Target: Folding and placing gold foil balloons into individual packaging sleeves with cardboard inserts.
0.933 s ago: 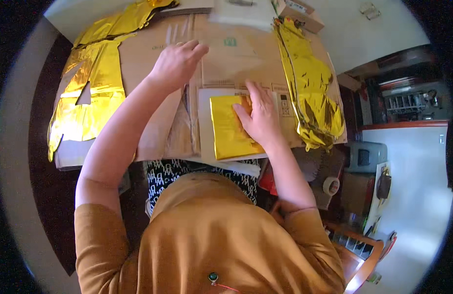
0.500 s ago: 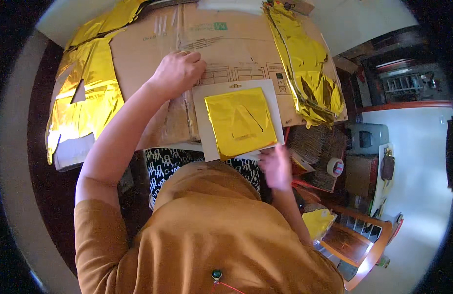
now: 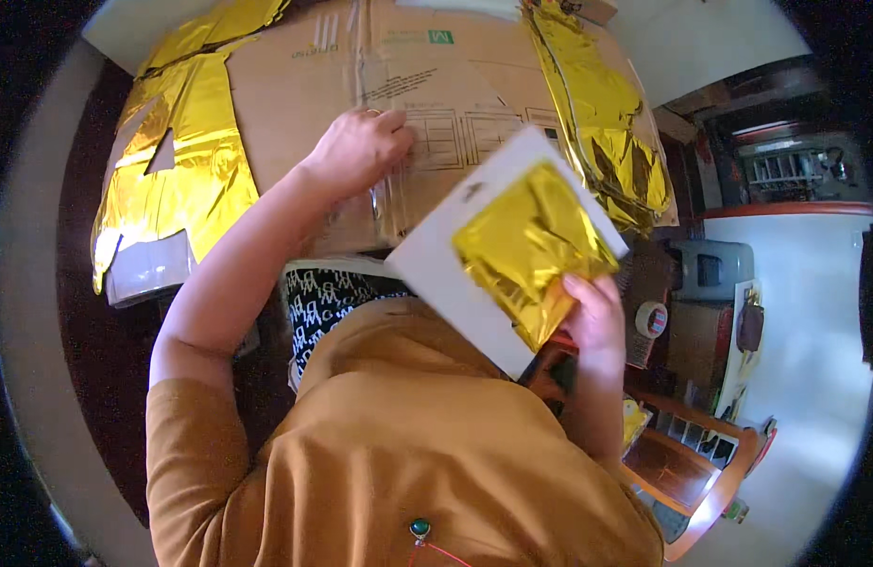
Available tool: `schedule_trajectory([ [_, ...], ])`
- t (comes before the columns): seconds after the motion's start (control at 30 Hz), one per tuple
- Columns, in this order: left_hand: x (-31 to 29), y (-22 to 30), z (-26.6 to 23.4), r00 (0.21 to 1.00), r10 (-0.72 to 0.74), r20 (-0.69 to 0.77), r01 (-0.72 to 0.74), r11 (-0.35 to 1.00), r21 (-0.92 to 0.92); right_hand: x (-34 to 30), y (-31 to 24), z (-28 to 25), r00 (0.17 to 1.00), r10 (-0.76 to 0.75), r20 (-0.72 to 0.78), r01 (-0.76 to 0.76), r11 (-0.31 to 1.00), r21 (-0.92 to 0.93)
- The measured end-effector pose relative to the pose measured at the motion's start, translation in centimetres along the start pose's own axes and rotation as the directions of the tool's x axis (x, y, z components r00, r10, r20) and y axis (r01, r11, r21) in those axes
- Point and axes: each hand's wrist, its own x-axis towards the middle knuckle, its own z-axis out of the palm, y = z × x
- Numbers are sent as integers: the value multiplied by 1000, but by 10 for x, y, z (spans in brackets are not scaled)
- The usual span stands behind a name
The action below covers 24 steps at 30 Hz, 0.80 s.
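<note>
My right hand (image 3: 595, 312) grips the lower right corner of a white card (image 3: 427, 255), its thumb on top of the folded gold foil balloon (image 3: 526, 241) that lies on the card. The card is tilted and held up off the cardboard, with a small hanging slot near its upper left edge. My left hand (image 3: 361, 151) rests on the cardboard sheet (image 3: 295, 123) with its fingers curled under. Whatever those fingers may hold is hidden.
Gold foil (image 3: 210, 132) covers the cardboard's left side, and more crumpled gold foil (image 3: 597, 123) its right side. To the right are a tape roll (image 3: 652, 319), a grey plastic stool (image 3: 709, 267) and a wooden chair (image 3: 677, 468).
My right hand has taken hold of the card with the gold foil, lifted it and turned it, moving it to the right. My left hand stays curled on the cardboard.
</note>
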Motion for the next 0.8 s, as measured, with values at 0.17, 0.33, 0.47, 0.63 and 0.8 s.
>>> schedule_trajectory([
  [0.17, 0, 11, -10, 999, 37, -6, -37, 997, -65, 59, 20, 12, 903, 267, 338, -216, 959, -181],
  [0.33, -2, 14, -14, 991, -79, -108, 65, 990, -126, 55, 39, 25, 921, 134, 365, -129, 991, -39],
  [0.47, -8, 23, -20, 995, -29, -96, 15, 990, -138, 62, 39, 21, 967, 127, 222, -167, 971, 171],
  [0.63, -7, 27, -34, 983, -74, 169, 89, 993, -79, 55, 55, 39, 987, -89, 136, 72, 989, 130],
  [0.8, 3, 27, -48, 979, -62, 194, 65, 998, -9, 39, 59, 62, 995, -63, 84, 48, 985, 167],
])
